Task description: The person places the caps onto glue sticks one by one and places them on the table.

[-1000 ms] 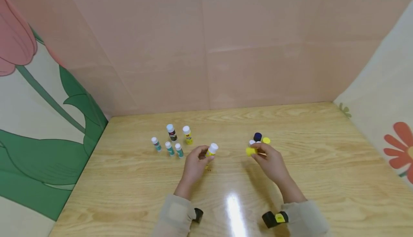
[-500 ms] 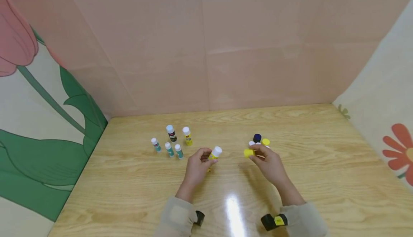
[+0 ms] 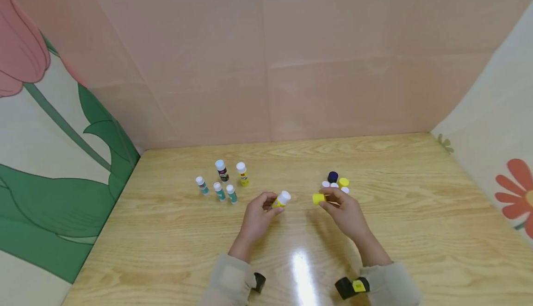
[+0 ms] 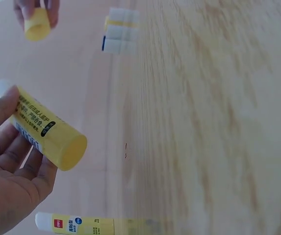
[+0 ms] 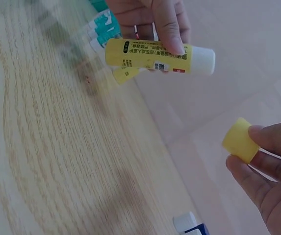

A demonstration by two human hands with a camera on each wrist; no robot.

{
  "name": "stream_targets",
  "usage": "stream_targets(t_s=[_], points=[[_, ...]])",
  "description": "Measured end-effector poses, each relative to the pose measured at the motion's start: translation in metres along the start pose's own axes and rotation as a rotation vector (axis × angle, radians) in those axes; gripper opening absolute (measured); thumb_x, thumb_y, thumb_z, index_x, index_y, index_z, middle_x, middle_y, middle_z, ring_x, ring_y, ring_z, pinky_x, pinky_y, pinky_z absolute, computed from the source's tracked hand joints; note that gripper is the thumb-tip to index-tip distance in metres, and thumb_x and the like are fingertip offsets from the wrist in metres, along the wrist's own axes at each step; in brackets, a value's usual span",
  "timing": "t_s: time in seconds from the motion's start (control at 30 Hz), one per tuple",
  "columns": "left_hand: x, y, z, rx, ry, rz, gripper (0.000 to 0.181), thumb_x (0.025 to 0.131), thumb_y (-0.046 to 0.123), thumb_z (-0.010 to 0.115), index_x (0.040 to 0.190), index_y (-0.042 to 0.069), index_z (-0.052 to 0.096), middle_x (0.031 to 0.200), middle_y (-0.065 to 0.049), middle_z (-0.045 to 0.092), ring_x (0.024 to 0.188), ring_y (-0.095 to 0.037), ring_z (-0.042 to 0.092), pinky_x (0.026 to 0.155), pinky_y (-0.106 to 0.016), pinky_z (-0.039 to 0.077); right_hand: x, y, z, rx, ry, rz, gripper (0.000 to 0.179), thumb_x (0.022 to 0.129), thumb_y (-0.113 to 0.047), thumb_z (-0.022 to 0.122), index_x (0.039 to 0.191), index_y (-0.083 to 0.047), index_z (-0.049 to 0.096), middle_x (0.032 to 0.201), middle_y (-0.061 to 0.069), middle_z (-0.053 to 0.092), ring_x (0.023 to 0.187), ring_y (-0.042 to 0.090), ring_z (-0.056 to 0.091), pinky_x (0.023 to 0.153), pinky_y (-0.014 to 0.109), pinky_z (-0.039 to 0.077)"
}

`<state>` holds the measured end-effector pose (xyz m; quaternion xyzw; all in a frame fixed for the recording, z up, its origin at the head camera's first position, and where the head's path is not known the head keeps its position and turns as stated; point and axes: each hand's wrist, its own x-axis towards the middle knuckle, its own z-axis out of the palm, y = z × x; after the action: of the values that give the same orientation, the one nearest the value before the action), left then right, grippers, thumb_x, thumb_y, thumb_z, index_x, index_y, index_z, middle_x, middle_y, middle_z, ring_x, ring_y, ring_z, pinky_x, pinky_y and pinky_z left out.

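Observation:
My left hand grips a yellow glue stick by its labelled body, thumb on one side and fingers on the other. Its white end tilts toward the right, raised above the table. Facing it across a small gap, my right hand pinches a yellow cap between thumb and fingers. In the left wrist view the cap's round opening shows. Behind the right hand stands a group of caps: a dark blue one, a yellow one and several white ones, partly hidden by the fingers.
Left of the hands, several white-topped glue sticks stand upright on the wooden table: a yellow one, a dark-labelled one and smaller teal ones. A pink sheet hangs along the back edge, with flowered cloth at both sides.
My left hand has shifted right, and the glue stick has tipped from nearly upright to leaning right. My right hand has drawn slightly left with the yellow cap, away from the other caps.

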<state>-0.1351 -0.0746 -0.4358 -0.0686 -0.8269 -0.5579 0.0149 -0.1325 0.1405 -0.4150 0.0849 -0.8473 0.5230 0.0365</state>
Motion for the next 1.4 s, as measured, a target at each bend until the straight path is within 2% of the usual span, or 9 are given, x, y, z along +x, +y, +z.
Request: stream_targets(t_s=[0.2, 0.47, 0.7, 0.87, 1.1, 1.27, 1.4], points=[[-0.0012, 0.0003, 0.0016, -0.001, -0.038, 0.007, 0.028, 0.075, 0.016, 0.066, 0.099, 0.005, 0.058, 0.097, -0.005, 0.059, 0.092, -0.023, 0.054, 0.079, -0.031, 0.043, -0.0007, -0.0002, 0.0019, 0.016, -0.005, 0.003, 0.024, 0.08, -0.001, 0.058, 0.104, 0.002, 0.055, 0.104, 0.015, 0.054, 0.092, 0.029, 0.054, 0.077, 0.035, 0.046], [-0.0021, 0.002, 0.0055, 0.031, -0.108, 0.018, 0.027, 0.076, 0.017, 0.065, 0.1, 0.007, 0.058, 0.098, -0.001, 0.059, 0.093, -0.019, 0.054, 0.08, -0.029, 0.042, -0.0018, 0.0, 0.0047, 0.031, -0.005, -0.015, 0.023, 0.08, 0.001, 0.058, 0.102, 0.002, 0.055, 0.103, 0.015, 0.054, 0.091, 0.029, 0.055, 0.076, 0.035, 0.046], [-0.0042, 0.0043, 0.0075, 0.037, -0.113, 0.022, 0.027, 0.076, 0.016, 0.066, 0.099, 0.007, 0.058, 0.098, -0.002, 0.059, 0.094, -0.024, 0.054, 0.08, -0.031, 0.043, -0.0032, -0.0017, 0.0047, 0.035, -0.005, -0.006, 0.022, 0.08, 0.001, 0.058, 0.102, 0.002, 0.055, 0.103, 0.016, 0.054, 0.091, 0.029, 0.055, 0.075, 0.035, 0.046], [-0.0048, 0.0055, 0.0078, 0.052, -0.121, 0.012, 0.026, 0.075, 0.016, 0.066, 0.099, 0.009, 0.058, 0.099, -0.001, 0.059, 0.095, -0.022, 0.054, 0.08, -0.031, 0.042, -0.004, -0.0026, 0.0041, 0.038, -0.007, -0.021, 0.023, 0.08, 0.001, 0.058, 0.102, 0.003, 0.055, 0.103, 0.016, 0.053, 0.091, 0.029, 0.054, 0.075, 0.034, 0.046], [-0.0053, 0.0071, 0.0087, 0.08, -0.13, -0.019, 0.027, 0.075, 0.017, 0.066, 0.1, 0.01, 0.058, 0.1, 0.0, 0.058, 0.094, -0.016, 0.053, 0.08, -0.029, 0.042, -0.0047, -0.0043, 0.0042, 0.035, -0.033, 0.0, 0.024, 0.081, -0.001, 0.058, 0.104, 0.002, 0.054, 0.106, 0.016, 0.052, 0.094, 0.03, 0.053, 0.077, 0.037, 0.046], [-0.0052, 0.0075, 0.0091, 0.083, -0.128, -0.016, 0.026, 0.075, 0.016, 0.066, 0.099, 0.011, 0.058, 0.099, 0.0, 0.059, 0.095, -0.019, 0.053, 0.081, -0.03, 0.042, -0.0039, -0.0043, 0.0047, 0.051, -0.044, 0.006, 0.024, 0.081, 0.0, 0.057, 0.104, 0.002, 0.053, 0.106, 0.016, 0.051, 0.094, 0.03, 0.053, 0.075, 0.033, 0.046], [-0.0045, 0.0067, 0.0093, 0.082, -0.134, -0.015, 0.025, 0.075, 0.017, 0.066, 0.098, 0.011, 0.058, 0.099, 0.001, 0.059, 0.094, -0.016, 0.053, 0.081, -0.03, 0.042, -0.0032, -0.0034, 0.006, 0.061, -0.05, 0.004, 0.023, 0.08, 0.001, 0.057, 0.103, 0.002, 0.053, 0.106, 0.016, 0.052, 0.094, 0.03, 0.053, 0.073, 0.03, 0.047]])
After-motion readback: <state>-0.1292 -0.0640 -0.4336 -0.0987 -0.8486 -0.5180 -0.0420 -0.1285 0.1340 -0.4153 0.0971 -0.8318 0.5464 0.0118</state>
